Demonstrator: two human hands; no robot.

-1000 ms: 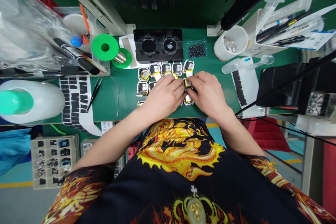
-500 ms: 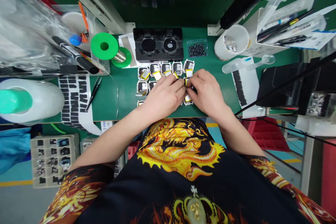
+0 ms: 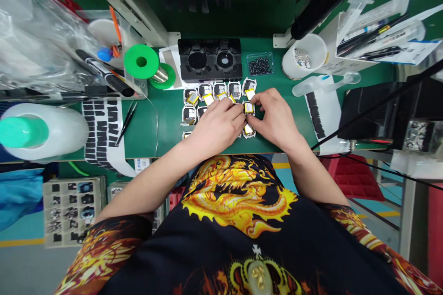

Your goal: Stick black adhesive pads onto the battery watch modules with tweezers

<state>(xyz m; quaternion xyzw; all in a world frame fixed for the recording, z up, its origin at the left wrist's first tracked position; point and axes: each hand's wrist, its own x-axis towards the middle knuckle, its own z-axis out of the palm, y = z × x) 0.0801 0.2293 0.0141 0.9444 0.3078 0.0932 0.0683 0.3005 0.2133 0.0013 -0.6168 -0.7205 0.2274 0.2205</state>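
Several small white watch cases lie in rows on the green bench, many with a silver-and-yellow battery on or beside them. My left hand (image 3: 223,124) is closed, its fingertips against the left side of one watch case (image 3: 248,108) in the right-hand column. The battery in that case lies flat and faces up. My right hand (image 3: 274,117) is open at the right side of this case, index finger near its upper corner and thumb near its lower one. Another watch case (image 3: 248,130) sits just below. My left hand hides several cases in the middle.
Behind the cases stand a black two-well fixture (image 3: 210,61), a clear tray of tiny screws (image 3: 260,64) and a white cup (image 3: 304,57). Leftward are a solder spool (image 3: 141,61), tweezers (image 3: 126,123), black strips on a sheet (image 3: 100,131) and a white bottle (image 3: 65,131).
My right fingers have spread apart from their pinch over the case, so its battery now shows lying flat. The left hand stays nearly still. The whole view has shifted slightly.
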